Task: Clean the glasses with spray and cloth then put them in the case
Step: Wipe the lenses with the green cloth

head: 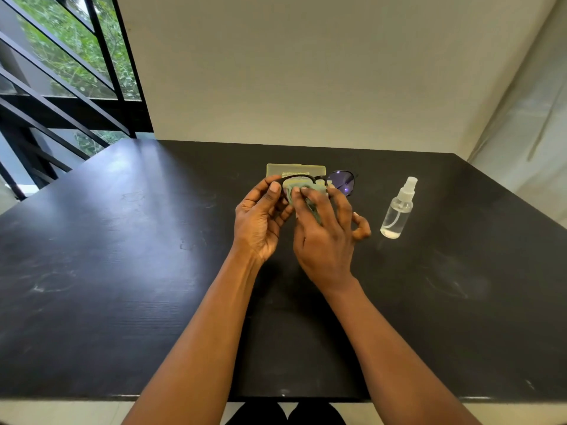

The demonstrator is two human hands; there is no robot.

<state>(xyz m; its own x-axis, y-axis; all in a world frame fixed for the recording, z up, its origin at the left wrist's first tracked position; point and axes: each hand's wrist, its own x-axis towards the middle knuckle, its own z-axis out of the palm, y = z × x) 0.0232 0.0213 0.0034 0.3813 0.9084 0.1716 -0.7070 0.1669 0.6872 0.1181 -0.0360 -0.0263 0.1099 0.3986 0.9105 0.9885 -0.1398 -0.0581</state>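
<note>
Black-framed glasses (343, 180) are held above the middle of the black table (122, 256). My left hand (260, 222) grips the left end of the frame. My right hand (328, 237) pinches a pale green cloth (302, 193) against the left lens, which the cloth hides. The right lens shows, tinted purple. Behind the hands a yellowish translucent case (294, 170) lies flat on the table, partly hidden. A clear spray bottle (398, 210) with a white nozzle stands upright to the right of my hands, untouched.
A pale wall runs along the table's far edge. A window with black bars is at the left, beyond the table's left edge. The table's near edge is close to my body.
</note>
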